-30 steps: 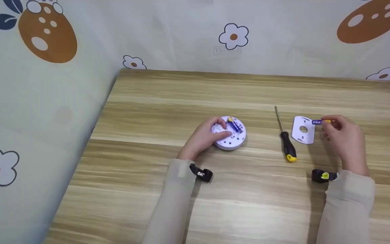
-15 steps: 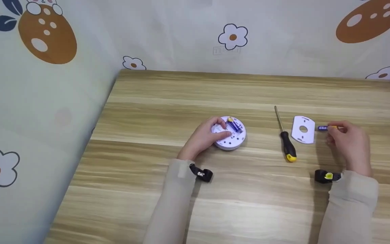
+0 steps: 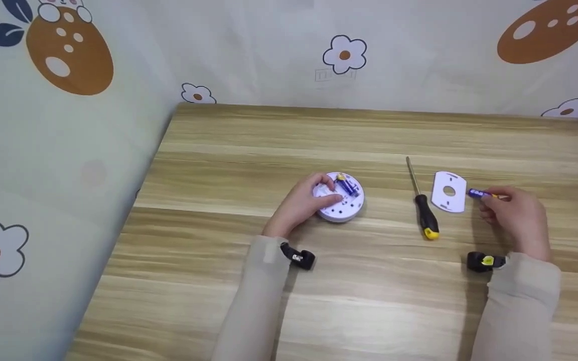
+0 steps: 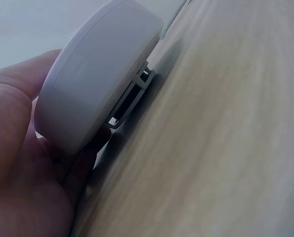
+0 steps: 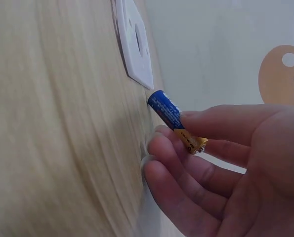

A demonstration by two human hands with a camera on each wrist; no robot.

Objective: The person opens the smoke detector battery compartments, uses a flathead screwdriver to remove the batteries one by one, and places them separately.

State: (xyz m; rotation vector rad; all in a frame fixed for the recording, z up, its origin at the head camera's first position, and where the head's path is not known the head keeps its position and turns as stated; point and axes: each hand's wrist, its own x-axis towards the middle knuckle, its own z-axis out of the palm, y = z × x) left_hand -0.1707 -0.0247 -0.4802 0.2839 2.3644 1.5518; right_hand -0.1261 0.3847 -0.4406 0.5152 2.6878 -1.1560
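My left hand grips a round white smoke detector by its edge, thumb on the flat upper face. A blue and yellow battery lies in that face in the head view. From the left wrist view, a small slotted part juts out of the underside, close over the table. Between thumb and fingers my right hand pinches another blue and yellow battery, its blue end pointing left, just above or touching the wood. Just left of that battery lies a white mounting plate with a round central hole.
A screwdriver with a black and yellow handle lies between the smoke detector and the plate, its shaft pointing away from me. The wooden table meets a patterned wall covering at the back and left.
My right hand, with the battery, has moved right and nearer to me, off the plate's edge. Lately the battery has tilted and shifted slightly left. The left hand and smoke detector stay still.
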